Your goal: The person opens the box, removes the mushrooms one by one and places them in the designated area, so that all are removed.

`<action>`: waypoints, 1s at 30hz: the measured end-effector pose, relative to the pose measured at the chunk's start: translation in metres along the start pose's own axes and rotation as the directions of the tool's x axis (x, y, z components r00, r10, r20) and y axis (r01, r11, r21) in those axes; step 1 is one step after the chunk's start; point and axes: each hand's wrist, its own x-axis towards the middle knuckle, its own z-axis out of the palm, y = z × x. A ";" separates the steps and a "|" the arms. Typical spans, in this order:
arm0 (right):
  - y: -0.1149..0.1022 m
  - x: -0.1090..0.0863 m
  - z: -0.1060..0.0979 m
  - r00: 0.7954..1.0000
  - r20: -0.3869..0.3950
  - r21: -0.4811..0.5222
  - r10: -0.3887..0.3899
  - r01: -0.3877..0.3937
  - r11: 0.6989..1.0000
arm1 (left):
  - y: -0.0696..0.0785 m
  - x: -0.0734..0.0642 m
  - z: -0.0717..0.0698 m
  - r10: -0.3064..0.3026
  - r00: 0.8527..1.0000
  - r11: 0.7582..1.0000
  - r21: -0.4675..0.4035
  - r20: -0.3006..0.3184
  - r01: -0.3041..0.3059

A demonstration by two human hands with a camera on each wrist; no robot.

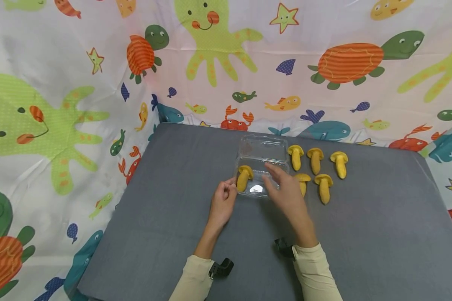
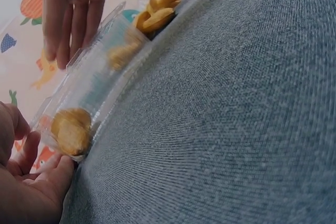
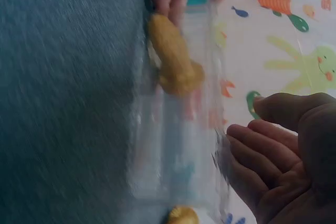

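Note:
A clear plastic clamshell container (image 1: 261, 169) lies with its lid (image 1: 263, 146) folded back on the grey table. One yellow toy mushroom (image 1: 244, 178) sits at the left end of its base, stem towards the near side. My left hand (image 1: 223, 200) holds the container's near left corner, fingers bent against the wall; the left wrist view shows its fingertips (image 2: 60, 169) right beside the mushroom. Over the right part of the base hovers my right hand (image 1: 288, 194), thumb and fingers spread and nothing between them, as the right wrist view also shows.
Several more yellow mushrooms (image 1: 324, 188) lie in two loose rows to the right of the container; my right hand partly covers the nearest one (image 1: 303, 182). A curtain (image 1: 218, 100) printed with sea animals stands along the table's back and left edges.

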 end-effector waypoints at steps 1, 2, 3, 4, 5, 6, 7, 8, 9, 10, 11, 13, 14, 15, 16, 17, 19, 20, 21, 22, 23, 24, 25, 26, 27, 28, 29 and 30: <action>0.001 0.001 0.003 1.000 0.011 -0.002 0.003 -0.003 1.000 | 0.000 0.000 0.000 -0.002 1.000 1.000 -0.001 0.000 0.002; 0.001 0.001 0.007 1.000 0.023 -0.005 0.006 -0.006 1.000 | 0.000 0.001 0.001 -0.001 1.000 1.000 -0.005 -0.001 0.001; 0.001 0.003 0.010 0.999 0.033 -0.002 0.004 -0.004 1.000 | 0.000 0.001 0.001 -0.004 1.000 1.000 -0.008 -0.001 0.004; 0.002 0.004 0.013 0.999 0.043 -0.005 0.000 0.001 1.000 | 0.000 0.001 0.001 -0.006 1.000 1.000 -0.017 -0.001 0.006; 0.003 0.005 0.017 0.999 0.052 -0.001 -0.005 0.005 1.000 | 0.001 0.001 0.002 -0.004 1.000 1.000 -0.026 -0.001 0.004; 0.003 0.006 0.020 0.998 0.061 -0.007 -0.009 0.009 1.000 | 0.001 0.001 0.002 -0.003 1.000 0.999 -0.034 0.000 0.003; 0.003 0.007 0.022 0.998 0.067 -0.018 -0.015 0.016 1.000 | 0.001 0.001 0.002 -0.001 1.000 0.999 -0.044 0.002 0.001; 0.003 0.008 0.025 0.997 0.074 -0.026 -0.017 0.019 0.999 | 0.001 0.001 0.001 0.001 1.000 0.999 -0.050 0.002 -0.001; 0.003 0.009 0.027 0.997 0.076 -0.039 -0.017 0.020 0.999 | 0.001 0.001 0.001 0.004 1.000 0.998 -0.055 0.004 -0.004; 0.003 0.009 0.029 0.997 0.079 -0.051 -0.017 0.021 0.998 | 0.001 0.001 0.001 0.007 1.000 0.998 -0.061 0.006 -0.007; 0.003 0.010 0.031 0.997 0.080 -0.060 -0.014 0.019 0.998 | 0.001 0.001 0.001 0.008 1.000 0.998 -0.062 0.007 -0.008; 0.002 0.010 0.033 0.997 0.082 -0.075 -0.010 0.016 0.997 | 0.000 0.000 0.001 0.010 1.000 0.998 -0.054 0.006 -0.010; 0.001 0.011 0.034 0.996 0.084 -0.074 -0.002 0.009 0.997 | 0.000 0.000 0.001 0.012 1.000 0.999 -0.049 0.004 -0.011; 0.001 0.011 0.035 0.996 0.086 -0.078 0.004 0.003 0.997 | 0.000 0.000 0.001 0.011 1.000 0.999 -0.045 0.004 -0.011; 0.000 0.011 0.036 0.996 0.090 -0.080 0.010 -0.002 0.997 | -0.001 0.000 0.001 0.008 1.000 0.999 -0.037 0.004 -0.008; 0.000 0.012 0.036 0.995 0.093 -0.083 0.018 -0.010 0.996 | -0.001 0.000 0.001 0.007 1.000 1.000 -0.031 0.004 -0.007; 0.000 0.012 0.039 0.994 0.101 -0.097 0.030 -0.020 0.995 | -0.002 -0.001 0.002 0.010 1.000 1.000 -0.027 0.007 -0.010; 0.000 0.013 0.039 0.994 0.105 -0.105 0.038 -0.027 0.994 | -0.002 -0.001 0.002 0.010 1.000 1.000 -0.027 0.008 -0.010; 0.000 0.013 0.040 0.993 0.108 -0.114 0.039 -0.026 0.993 | -0.002 -0.001 0.002 0.012 1.000 1.000 -0.029 0.009 -0.012; -0.001 0.014 0.040 0.993 0.109 -0.119 0.041 -0.028 0.993 | -0.002 0.000 0.002 0.013 1.000 1.000 -0.029 0.009 -0.013; -0.001 0.015 0.041 0.993 0.111 -0.126 0.043 -0.029 0.992 | -0.002 0.000 0.002 0.015 1.000 0.999 -0.029 0.008 -0.014; -0.001 0.016 0.041 0.993 0.112 -0.131 0.042 -0.027 0.991 | -0.002 0.000 0.002 0.017 1.000 0.999 -0.032 0.007 -0.017; -0.002 0.017 0.041 0.992 0.114 -0.136 0.045 -0.029 0.990 | -0.002 0.001 0.001 0.019 1.000 0.999 -0.033 0.005 -0.018; -0.003 0.017 0.041 0.992 0.117 -0.136 0.053 -0.037 0.990 | -0.001 0.001 0.001 0.017 1.000 0.999 -0.032 0.005 -0.017; -0.003 0.018 0.041 0.991 0.120 -0.141 0.060 -0.043 0.989 | -0.001 0.001 0.001 0.019 1.000 0.999 -0.032 0.005 -0.019; -0.003 0.018 0.041 0.990 0.124 -0.146 0.068 -0.049 0.988 | -0.001 0.001 0.001 0.020 1.000 0.999 -0.033 0.007 -0.020; -0.003 0.019 0.041 0.989 0.129 -0.152 0.074 -0.054 0.987 | -0.001 0.001 0.001 0.021 1.000 0.999 -0.035 0.010 -0.021; -0.003 0.019 0.040 0.988 0.133 -0.155 0.080 -0.059 0.986 | -0.001 0.001 0.001 0.021 1.000 0.999 -0.039 0.013 -0.020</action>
